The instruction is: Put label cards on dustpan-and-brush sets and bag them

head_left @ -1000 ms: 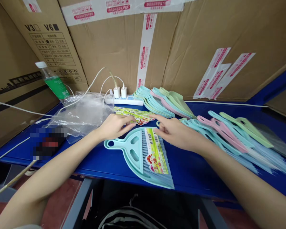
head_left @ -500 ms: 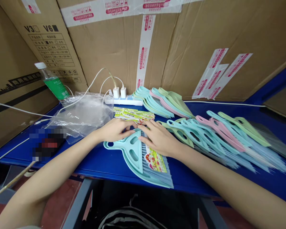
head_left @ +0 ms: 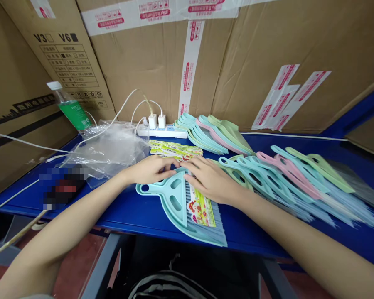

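Well, the teal brush [head_left: 176, 192] lies seated in its matching dustpan [head_left: 190, 233] near the front edge of the blue table [head_left: 124, 211], its bristles pointing toward four o'clock, and a printed label [head_left: 202, 209] lies across them. The left hand [head_left: 152, 169], at eleven o'clock on the set, has its fingers bent at the upper rim; whether it pinches anything there, I cannot tell. The right hand [head_left: 213, 180], at one o'clock, is palm down, thumb parted from its fingers, covering the label's upper end. For good work here, I'd steady the rim with the left and let the right press only lightly, so the label sits flat and the bristles don't splay. Mind the right wrist, close to the loose brushes [head_left: 308, 185] toward three o'clock; the spare labels [head_left: 174, 149] at twelve are best left undisturbed.
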{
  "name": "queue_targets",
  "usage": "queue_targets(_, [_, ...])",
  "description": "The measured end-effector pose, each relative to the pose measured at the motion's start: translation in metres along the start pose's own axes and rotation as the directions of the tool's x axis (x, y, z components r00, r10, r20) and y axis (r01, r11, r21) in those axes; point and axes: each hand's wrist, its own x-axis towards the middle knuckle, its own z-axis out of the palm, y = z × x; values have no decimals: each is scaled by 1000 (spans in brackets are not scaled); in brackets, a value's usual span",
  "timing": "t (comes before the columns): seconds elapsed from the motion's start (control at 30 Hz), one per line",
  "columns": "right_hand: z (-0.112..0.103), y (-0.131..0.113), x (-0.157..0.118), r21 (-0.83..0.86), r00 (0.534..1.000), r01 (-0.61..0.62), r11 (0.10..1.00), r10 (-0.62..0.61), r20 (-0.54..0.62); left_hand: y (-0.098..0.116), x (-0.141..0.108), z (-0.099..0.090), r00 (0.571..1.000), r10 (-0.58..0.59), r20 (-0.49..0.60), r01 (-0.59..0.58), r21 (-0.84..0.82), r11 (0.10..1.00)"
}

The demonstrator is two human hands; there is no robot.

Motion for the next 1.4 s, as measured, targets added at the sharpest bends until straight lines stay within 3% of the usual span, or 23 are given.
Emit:
queue_targets(0.27, [8, -1, 2, -35, 1000, 4, 999, -3, 8, 0, 0, 1, 998, -17, 60, 23, -96, 995])
queue_targets(0.77, [-5, 8, 2, 141, 999, -44, 989, 45, -8, -4, 0, 0, 996, -26, 80, 31, -60, 998])
queue_targets(1.17, [-4, 13, -1, 127, 1000, 17, 992, -16, -11, -7, -2, -4, 996, -91, 22, 87, 111, 990])
queue_targets(1.4, [1, 16, -2, -13, 997, 38, 999, -37, 71, -8, -2, -3, 986, -166, 5, 159, 260, 953])
